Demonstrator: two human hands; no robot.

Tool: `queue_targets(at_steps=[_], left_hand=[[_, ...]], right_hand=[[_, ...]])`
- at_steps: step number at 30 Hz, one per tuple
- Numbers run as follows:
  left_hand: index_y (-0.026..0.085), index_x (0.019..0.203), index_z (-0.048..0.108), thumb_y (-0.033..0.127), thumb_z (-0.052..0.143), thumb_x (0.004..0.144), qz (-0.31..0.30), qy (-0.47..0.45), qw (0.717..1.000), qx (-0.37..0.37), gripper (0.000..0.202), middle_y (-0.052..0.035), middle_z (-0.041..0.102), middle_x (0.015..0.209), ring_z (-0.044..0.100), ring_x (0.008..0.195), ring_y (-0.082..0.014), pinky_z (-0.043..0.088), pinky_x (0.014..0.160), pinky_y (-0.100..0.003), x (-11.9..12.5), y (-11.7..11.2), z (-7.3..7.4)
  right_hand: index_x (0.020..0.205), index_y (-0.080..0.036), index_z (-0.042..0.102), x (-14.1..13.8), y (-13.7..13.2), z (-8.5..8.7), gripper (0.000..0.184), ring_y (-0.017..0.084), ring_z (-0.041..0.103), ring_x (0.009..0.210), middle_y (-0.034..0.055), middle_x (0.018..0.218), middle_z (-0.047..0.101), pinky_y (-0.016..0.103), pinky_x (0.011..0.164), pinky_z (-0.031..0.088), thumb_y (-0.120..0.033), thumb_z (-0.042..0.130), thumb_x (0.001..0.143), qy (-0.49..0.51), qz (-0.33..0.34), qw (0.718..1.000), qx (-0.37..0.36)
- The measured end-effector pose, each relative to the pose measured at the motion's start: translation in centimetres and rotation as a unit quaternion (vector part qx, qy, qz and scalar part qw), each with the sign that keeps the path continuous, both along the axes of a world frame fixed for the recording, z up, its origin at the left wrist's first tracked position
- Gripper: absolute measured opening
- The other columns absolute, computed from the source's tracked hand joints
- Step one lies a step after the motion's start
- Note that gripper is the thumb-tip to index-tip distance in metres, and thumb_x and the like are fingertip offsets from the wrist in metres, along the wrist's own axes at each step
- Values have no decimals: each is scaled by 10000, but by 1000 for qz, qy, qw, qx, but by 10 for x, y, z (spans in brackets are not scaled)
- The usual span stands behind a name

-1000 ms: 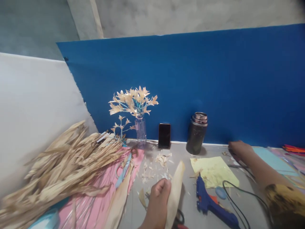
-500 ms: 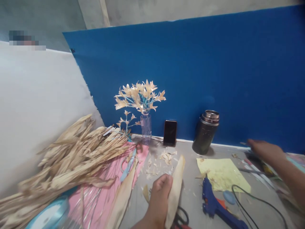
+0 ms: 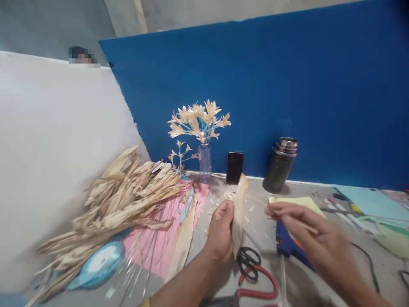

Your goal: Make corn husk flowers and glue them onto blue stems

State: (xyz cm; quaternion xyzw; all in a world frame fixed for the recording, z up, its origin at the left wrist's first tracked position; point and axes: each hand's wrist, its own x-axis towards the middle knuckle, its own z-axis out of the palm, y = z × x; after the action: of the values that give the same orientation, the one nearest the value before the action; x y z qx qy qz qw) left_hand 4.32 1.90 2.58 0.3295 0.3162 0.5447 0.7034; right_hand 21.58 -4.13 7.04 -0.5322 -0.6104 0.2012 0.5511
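The left hand is curled shut around a dried corn husk. It grips the lower half, and the husk stands almost upright with its pointed tip at 12 o'clock above the knuckles. At 3 o'clock from that hand, a little apart from the husk, the right hand is blurred. Its fingers are drawn together in a pinch on a thin stick, whose free end points to 10 o'clock and ends just beside the husk. Whether stick and husk touch cannot be told.

Red-handled scissors lie on the table at 5 o'clock from the left hand, blades closed. A blue glue gun lies partly under the right hand, with a yellow paper sheet behind it. At 10 o'clock from the left hand a big pile of dried husks rests over pink paper, and a roll of light blue ribbon sits at 8 o'clock. Along the blue board at 12 o'clock stand 3 things: a clear vase of husk flowers, a dark phone and a dark flask.
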Motion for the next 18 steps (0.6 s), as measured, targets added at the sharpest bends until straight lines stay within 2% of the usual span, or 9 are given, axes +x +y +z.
queue_targets(at_steps=[2,4,6,8,11,13,16,17,18], left_hand=[[212,692,479,677,709,732,33,30,999,20,520,90,393,486,309,403,-60,264,416,-204,-2,1,0],[202,651,486,662,716,731,79,72,993,47,521,71,427,514,347,448,-70,291,442,-212,-4,4,-3],[191,629,509,617,744,723,128,111,983,64,496,49,477,569,391,508,-81,328,485,-217,-6,8,-5],[184,633,535,589,741,736,144,130,979,60,466,37,495,590,402,529,-88,337,503,-224,-8,11,-7],[170,685,584,569,709,768,108,117,986,47,426,20,526,600,423,531,-99,343,512,-236,-11,14,-8],[157,736,618,539,694,783,91,119,987,57,392,2,568,639,457,555,-111,360,535,-243,-12,14,-6],[153,751,630,446,673,807,65,177,976,111,302,1,581,671,464,584,-116,358,561,-245,-12,9,-3],[155,732,623,412,674,808,49,197,971,127,272,7,571,663,461,589,-116,355,568,-246,-11,6,-4],[157,719,618,384,676,807,29,214,966,141,250,11,565,658,463,599,-119,355,578,-248,-10,3,-5]], right_hand=[[815,-288,753,-19,-3,-16,176,300,746,982,99,1078,774,373,807,631,-434,667,859,26,59,998,-23],[818,-278,747,-24,-3,-31,162,314,736,1017,110,1133,752,395,868,614,-425,689,853,64,95,992,-46],[784,-267,735,-21,-3,-43,179,316,741,1006,111,1152,735,405,897,603,-428,699,854,111,102,986,-64],[762,-255,735,-15,-2,-53,196,326,744,999,117,1158,725,418,911,597,-433,717,843,149,107,980,-79],[770,-233,741,-7,3,-61,226,362,738,1007,145,1177,711,455,890,600,-456,759,801,209,122,963,-121],[865,-232,749,-5,7,-61,270,366,738,1000,152,1175,710,464,861,601,-475,799,757,237,142,946,-168],[1141,-255,698,-9,10,-54,485,311,744,949,116,1119,722,439,851,582,-497,820,739,226,196,922,-245],[1152,-242,688,-11,10,-52,492,284,743,904,102,1055,733,413,828,576,-526,791,764,209,214,918,-261],[1081,-213,703,-14,10,-51,461,254,734,823,90,952,739,377,772,570,-577,737,800,188,224,917,-271]])
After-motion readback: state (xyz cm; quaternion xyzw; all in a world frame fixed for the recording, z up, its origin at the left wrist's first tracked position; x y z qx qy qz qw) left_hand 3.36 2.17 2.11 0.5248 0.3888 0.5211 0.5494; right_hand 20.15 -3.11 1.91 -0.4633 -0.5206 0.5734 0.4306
